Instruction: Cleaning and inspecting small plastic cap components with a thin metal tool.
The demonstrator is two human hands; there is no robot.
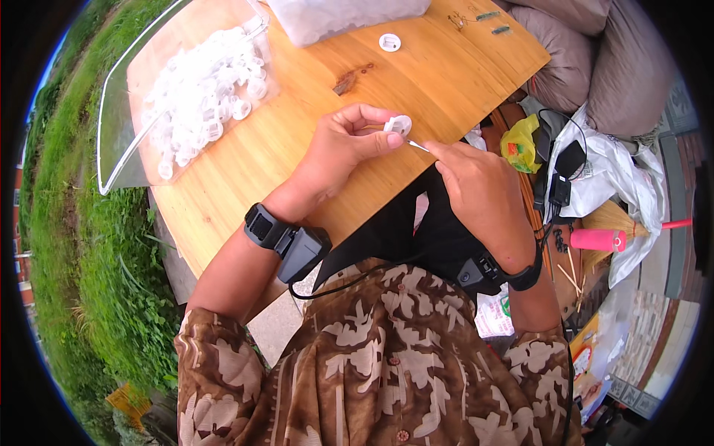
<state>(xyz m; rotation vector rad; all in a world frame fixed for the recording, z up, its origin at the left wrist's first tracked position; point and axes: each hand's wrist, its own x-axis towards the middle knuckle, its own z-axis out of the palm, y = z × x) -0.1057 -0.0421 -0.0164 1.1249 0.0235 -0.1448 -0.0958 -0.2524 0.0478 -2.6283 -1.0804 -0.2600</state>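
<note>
Cap: white, small, round; held up in the air over the tabletop near its front edge. I can't make out its inner detail on my feed.
Left hand: closed on the cap, thumb below, forefinger above.
Tool: thin metal shaft, tip at the cap's lower right rim. Looks like contact; I can't confirm it from this angle.
Right hand: gripping the tool, fingers wrapped over the handle. Handle shape hidden from me.
Cap grip: I'd pinch firmly on the rim but not squeeze; the wall looks thin and would probably flex.
Tool control: short strokes, light force, tip aimed clear of the left thumb. A slip is the main risk I see, since the thumb sits close to the tip.
Bracing: I'd rest the left wrist on the tabletop for steadiness, and tilt the cap so the working spot faces up.
Loose cap: lying alone on the tabletop, beyond the hands.
Tray: clear, on the left, with a heap of white parts.
Bin: translucent, at the far edge of my view.
Metal bits: far right corner; too small to identify.
</note>
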